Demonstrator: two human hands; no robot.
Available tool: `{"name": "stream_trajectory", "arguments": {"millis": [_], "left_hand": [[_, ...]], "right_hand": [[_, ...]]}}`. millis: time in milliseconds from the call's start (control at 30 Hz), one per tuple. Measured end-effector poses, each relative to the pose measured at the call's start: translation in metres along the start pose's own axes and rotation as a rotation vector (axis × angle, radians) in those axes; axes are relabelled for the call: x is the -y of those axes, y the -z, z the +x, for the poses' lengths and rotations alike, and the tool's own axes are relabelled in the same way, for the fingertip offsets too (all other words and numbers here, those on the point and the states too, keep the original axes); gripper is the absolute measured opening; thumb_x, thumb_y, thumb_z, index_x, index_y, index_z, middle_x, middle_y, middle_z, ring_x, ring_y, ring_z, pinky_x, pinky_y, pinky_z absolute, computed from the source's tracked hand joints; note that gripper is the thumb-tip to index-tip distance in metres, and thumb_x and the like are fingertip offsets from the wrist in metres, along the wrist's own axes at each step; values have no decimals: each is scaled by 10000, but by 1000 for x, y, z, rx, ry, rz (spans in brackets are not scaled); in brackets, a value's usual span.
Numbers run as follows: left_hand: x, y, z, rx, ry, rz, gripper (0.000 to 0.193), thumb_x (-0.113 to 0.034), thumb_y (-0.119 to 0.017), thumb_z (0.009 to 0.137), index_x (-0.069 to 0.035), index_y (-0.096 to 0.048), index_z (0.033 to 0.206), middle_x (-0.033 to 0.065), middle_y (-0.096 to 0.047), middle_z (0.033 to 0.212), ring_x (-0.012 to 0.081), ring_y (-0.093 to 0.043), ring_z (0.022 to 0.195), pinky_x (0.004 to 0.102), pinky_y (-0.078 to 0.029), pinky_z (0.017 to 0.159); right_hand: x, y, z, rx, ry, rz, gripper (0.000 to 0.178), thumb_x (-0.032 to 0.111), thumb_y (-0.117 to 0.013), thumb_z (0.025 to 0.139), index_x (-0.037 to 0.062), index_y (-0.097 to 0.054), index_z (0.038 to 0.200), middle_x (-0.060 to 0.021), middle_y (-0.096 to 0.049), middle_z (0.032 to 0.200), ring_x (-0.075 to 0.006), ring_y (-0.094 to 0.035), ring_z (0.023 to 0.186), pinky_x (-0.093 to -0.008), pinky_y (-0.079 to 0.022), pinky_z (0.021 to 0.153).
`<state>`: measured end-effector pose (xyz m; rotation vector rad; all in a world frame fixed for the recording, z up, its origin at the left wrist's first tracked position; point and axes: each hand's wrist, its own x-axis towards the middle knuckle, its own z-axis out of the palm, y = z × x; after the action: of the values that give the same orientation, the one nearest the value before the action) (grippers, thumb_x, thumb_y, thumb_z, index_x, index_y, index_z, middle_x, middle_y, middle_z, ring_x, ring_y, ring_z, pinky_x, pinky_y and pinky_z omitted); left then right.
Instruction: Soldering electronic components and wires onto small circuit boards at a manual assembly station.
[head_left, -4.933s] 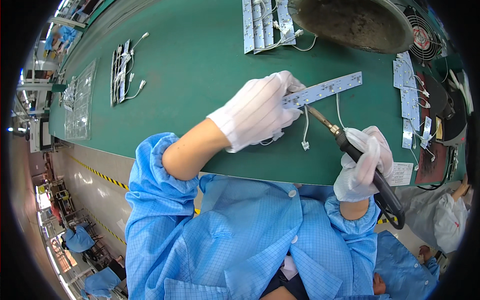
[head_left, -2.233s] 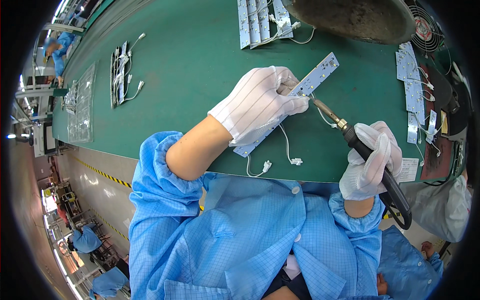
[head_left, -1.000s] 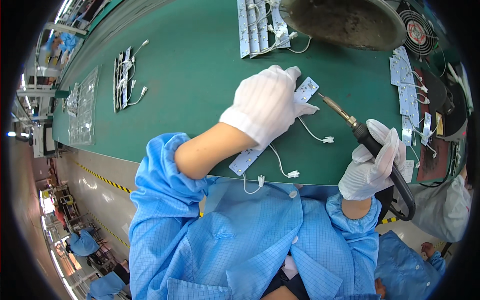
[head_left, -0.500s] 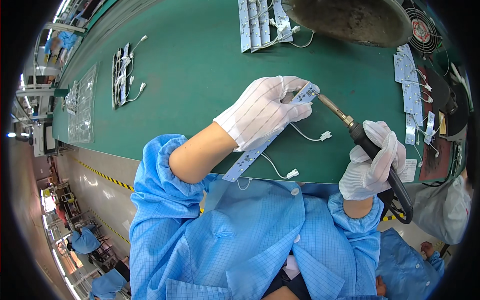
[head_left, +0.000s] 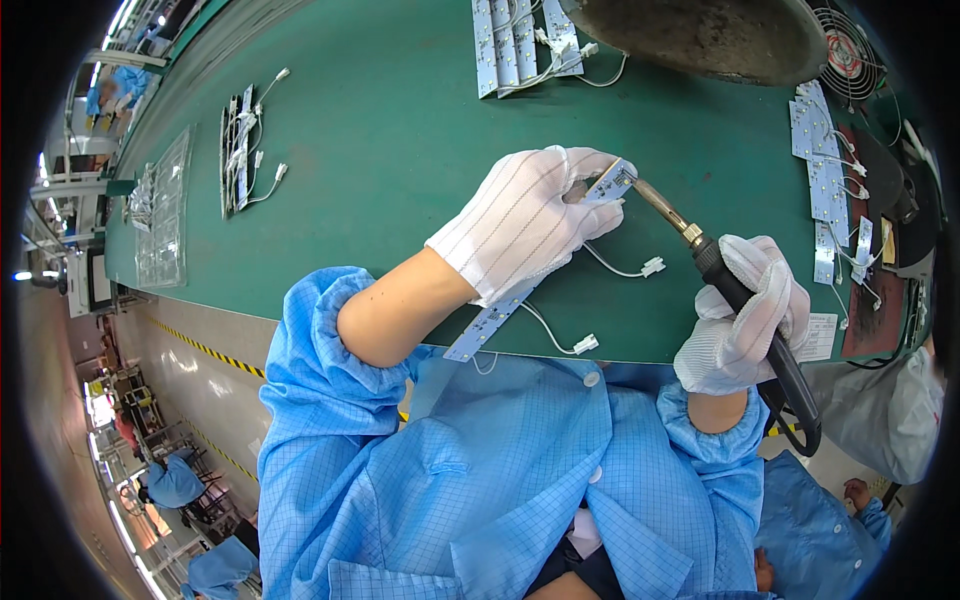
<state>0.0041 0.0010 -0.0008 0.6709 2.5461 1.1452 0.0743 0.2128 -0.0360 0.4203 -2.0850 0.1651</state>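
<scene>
My left hand (head_left: 535,220), in a white striped glove, is closed round a narrow LED strip board (head_left: 490,325) that slants up to the right. Its upper end sticks out past my thumb and fingers, and its middle is hidden under the glove. Thin white wires with white plugs (head_left: 585,344) hang from the board over the table's near edge area. My gloved right hand (head_left: 745,310) grips a black-handled soldering iron (head_left: 745,293). The iron's tip is at the upper end of the board; whether it touches cannot be made out.
Further LED boards with wires lie at the far middle (head_left: 520,45), on the left (head_left: 240,155) and on the right (head_left: 825,185). A clear plastic tray (head_left: 165,215) rests at far left. A large dark round-edged object (head_left: 700,35) overhangs the far side, beside a fan (head_left: 845,55).
Almost nothing differs. The soldering iron and my right hand have shifted very slightly left and up, with the tip still at the board's upper end.
</scene>
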Motion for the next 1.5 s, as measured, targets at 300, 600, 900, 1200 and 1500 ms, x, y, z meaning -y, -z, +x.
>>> {"name": "stream_trajectory", "arguments": {"millis": [300,600,900,1200,1500], "left_hand": [[-1,6,3,79,156,-201,406,-213,-672,811,-19,-601,1160,63,-635,818,96,-533,686,233,-456,637],[0,6,3,89,180,-238,393,-189,-671,812,-12,-606,1156,27,-603,793,87,-489,662,232,-425,606],[0,5,2,64,163,-188,405,-212,-673,809,-10,-606,1154,31,-575,746,94,-467,630,245,-411,577],[3,6,-1,-163,-56,167,531,-305,-716,780,-57,-542,1215,115,-621,787,211,-565,636,327,-463,604],[-17,21,-72,17,279,608,488,-274,-672,794,-76,-483,1198,170,-614,823,345,-635,716,420,-517,581]], "right_hand": [[-2,3,6,-36,-74,107,320,180,-552,935,-68,-464,1117,-160,-627,907,-232,-630,676,-305,-572,574],[1,7,-3,74,-51,60,365,88,-603,890,-29,-388,1161,-183,-580,1045,-254,-618,709,-310,-595,566],[-4,3,-4,50,42,82,387,197,-576,920,-38,-390,1166,-195,-563,1040,-252,-620,732,-297,-598,581],[-6,2,-7,0,-233,390,305,83,-543,923,-23,-411,1177,-160,-610,970,-222,-637,726,-276,-586,615],[21,1,12,-47,-451,340,181,90,-494,914,-39,-568,1017,-112,-663,855,-216,-634,693,-310,-537,624]]}}
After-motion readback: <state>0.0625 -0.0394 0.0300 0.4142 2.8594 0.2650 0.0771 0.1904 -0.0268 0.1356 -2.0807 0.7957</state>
